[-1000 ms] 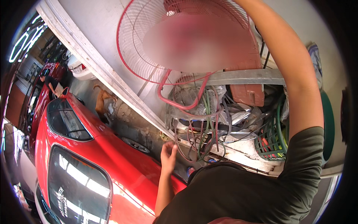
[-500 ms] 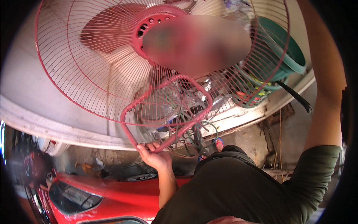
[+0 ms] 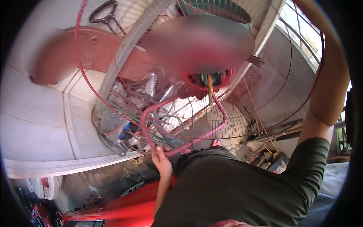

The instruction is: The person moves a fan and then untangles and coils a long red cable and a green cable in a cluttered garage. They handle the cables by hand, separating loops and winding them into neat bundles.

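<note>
A large red fan with a wire guard (image 3: 81, 62) fills the upper middle of the view. Its bent tube stand (image 3: 202, 137) juts down toward my body. At the lower left corner of that tube, my left hand (image 3: 162, 159) is closed around the metal. My right arm (image 3: 328, 81) stretches up along the right side, and its hand lies beyond the top edge. Part of the fan's middle is blurred, though a dark opening in its red hub (image 3: 217, 79) shows, with a thin brown stick-like piece (image 3: 210, 89) in front.
Behind the guard lies a heap of cables (image 3: 151, 130) and clear plastic. A red-brown panel (image 3: 102, 51) and a dark handle (image 3: 103, 12) are at upper left. A red car (image 3: 128, 206) stands below left. Sticks (image 3: 264, 138) and debris lie at right.
The view has swung to the right, and the fan has shifted right with it, its guard now tilted differently. My left hand keeps hold of the tube. My right arm remains raised.
</note>
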{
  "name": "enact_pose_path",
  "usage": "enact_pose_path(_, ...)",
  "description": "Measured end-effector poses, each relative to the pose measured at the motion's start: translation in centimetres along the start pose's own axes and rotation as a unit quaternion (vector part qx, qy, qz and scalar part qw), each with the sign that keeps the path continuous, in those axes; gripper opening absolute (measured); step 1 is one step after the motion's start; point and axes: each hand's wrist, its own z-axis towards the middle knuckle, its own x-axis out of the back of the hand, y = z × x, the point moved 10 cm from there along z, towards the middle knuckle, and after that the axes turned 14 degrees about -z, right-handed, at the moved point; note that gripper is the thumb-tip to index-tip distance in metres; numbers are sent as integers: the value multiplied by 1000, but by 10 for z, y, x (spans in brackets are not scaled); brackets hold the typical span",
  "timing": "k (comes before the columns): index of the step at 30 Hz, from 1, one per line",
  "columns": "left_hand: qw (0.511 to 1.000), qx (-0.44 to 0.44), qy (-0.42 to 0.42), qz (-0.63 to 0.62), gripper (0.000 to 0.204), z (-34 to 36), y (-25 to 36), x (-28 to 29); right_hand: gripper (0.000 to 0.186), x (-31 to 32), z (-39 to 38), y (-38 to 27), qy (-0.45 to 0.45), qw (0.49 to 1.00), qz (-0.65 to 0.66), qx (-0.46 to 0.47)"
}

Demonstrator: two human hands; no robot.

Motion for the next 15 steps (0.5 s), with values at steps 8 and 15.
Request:
enact_pose_path(8,909,283,-206,225,44,-61,-213,-22,35,-23,-165,62,-158,983,51,-80)
enact_pose_path(15,802,260,-232,484,42,-109,-256,85,18,-98,-355,127,-411,875,100,-234)
